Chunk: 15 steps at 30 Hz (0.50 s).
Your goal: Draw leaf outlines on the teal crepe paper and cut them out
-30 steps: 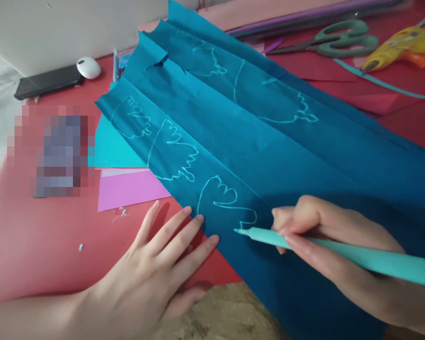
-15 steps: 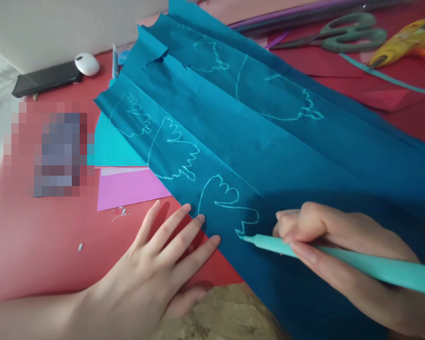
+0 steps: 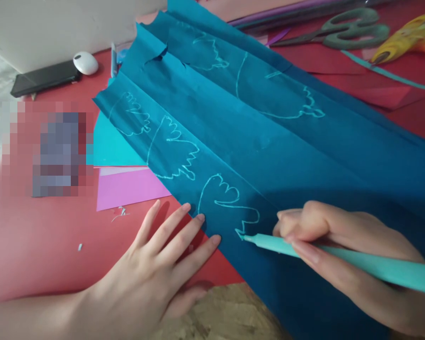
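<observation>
A large sheet of dark blue paper (image 3: 248, 141), creased lengthwise and torn at its far left end, lies slantwise before me. Light scalloped outlines (image 3: 175, 146) run along its near and far strips. My right hand (image 3: 340, 255) is closed around a mint-green pen (image 3: 368, 264), whose tip touches the paper at the lower end of the nearest outline (image 3: 230, 203). Spread flat, my left hand (image 3: 163, 255) rests its fingertips on the paper's near edge, with the palm over the red surface.
On the red tabletop (image 3: 56, 264) are turquoise paper (image 3: 113, 141), pink paper (image 3: 131, 189), small scraps (image 3: 120, 213), a black case-like object (image 3: 44, 78) and a white rounded object (image 3: 86, 63). Scissors (image 3: 357, 30) and a yellow glue gun (image 3: 407, 38) lie at the back right. A blurred patch hides one item.
Hardly anything differs. The pen tip stays at nearly the same spot, my right hand has shifted very slightly, and my left hand has not moved. The view has moved a little.
</observation>
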Each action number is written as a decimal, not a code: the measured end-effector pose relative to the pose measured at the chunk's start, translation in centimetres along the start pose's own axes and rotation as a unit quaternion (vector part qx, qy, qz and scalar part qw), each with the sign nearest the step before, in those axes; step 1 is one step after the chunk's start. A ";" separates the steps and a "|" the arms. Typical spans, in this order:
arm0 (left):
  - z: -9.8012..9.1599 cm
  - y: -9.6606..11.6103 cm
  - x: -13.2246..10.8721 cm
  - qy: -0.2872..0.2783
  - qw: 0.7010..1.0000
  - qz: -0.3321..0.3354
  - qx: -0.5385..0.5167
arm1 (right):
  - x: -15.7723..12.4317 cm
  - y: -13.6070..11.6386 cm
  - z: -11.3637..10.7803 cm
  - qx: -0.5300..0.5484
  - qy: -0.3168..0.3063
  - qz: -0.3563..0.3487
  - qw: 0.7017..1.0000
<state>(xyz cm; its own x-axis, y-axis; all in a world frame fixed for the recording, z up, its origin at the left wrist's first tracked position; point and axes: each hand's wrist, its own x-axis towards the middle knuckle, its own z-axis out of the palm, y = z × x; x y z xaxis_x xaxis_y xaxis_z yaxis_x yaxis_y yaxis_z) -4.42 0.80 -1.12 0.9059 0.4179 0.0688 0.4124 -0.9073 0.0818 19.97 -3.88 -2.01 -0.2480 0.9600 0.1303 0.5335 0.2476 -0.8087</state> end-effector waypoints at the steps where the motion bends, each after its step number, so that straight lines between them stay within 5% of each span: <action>1: 0.0 0.0 0.0 0.000 1.000 0.000 0.001 | 0.0 0.0 0.1 0.005 0.008 0.006 1.000; 8: 0.0 0.0 0.0 -0.003 1.000 -0.001 -0.005 | -0.1 0.0 -0.5 -0.001 -0.022 -0.005 1.000; 15: -0.1 0.2 0.0 -0.001 1.000 -0.005 -0.008 | 0.4 -0.3 0.0 0.008 0.012 0.002 1.000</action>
<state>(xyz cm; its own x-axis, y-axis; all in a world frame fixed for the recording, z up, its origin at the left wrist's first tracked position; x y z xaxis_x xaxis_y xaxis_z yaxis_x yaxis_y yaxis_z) -4.36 0.60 -0.97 0.9023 0.4262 0.0652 0.4193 -0.9026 0.0979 19.72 -3.60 -1.66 -0.2259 0.9638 0.1416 0.5206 0.2423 -0.8187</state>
